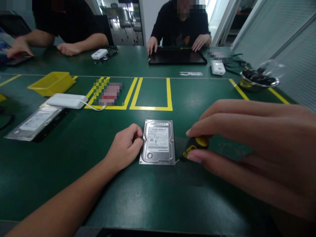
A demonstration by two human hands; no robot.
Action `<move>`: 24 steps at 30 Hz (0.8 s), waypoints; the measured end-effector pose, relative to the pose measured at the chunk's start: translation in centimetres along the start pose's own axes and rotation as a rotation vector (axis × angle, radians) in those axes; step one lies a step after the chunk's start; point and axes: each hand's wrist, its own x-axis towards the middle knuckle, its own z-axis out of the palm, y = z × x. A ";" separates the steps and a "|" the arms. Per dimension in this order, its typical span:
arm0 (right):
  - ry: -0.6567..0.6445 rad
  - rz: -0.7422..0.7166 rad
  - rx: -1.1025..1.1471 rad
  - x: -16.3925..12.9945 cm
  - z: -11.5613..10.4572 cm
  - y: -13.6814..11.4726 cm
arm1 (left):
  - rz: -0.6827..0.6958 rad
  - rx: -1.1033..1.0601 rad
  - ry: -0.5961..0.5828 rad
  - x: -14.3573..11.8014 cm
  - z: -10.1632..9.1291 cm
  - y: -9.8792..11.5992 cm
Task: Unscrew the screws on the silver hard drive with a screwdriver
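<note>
Now hard drive (158,142) lies between grips.

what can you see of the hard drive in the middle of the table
The hard drive is a bare silver metal unit lying flat, label side up, on the green table, just below a yellow taped rectangle. A white printed label with barcodes covers its upper part; a round embossed area shows near the lower left. The left hand pinches its left edge. The right hand holds a black-and-yellow screwdriver whose tip is at its lower right corner.
</note>
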 end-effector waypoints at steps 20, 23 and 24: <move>0.026 -0.073 0.164 0.0 -1.0 -1.7 | 0.001 0.000 0.007 0.0 -0.1 0.1; 0.034 -0.061 0.161 -0.1 -0.9 -1.5 | 0.000 -0.001 0.006 0.0 -0.1 0.0; 0.032 -0.057 0.158 -0.1 -0.9 -1.4 | 0.000 -0.001 0.006 0.0 -0.1 0.0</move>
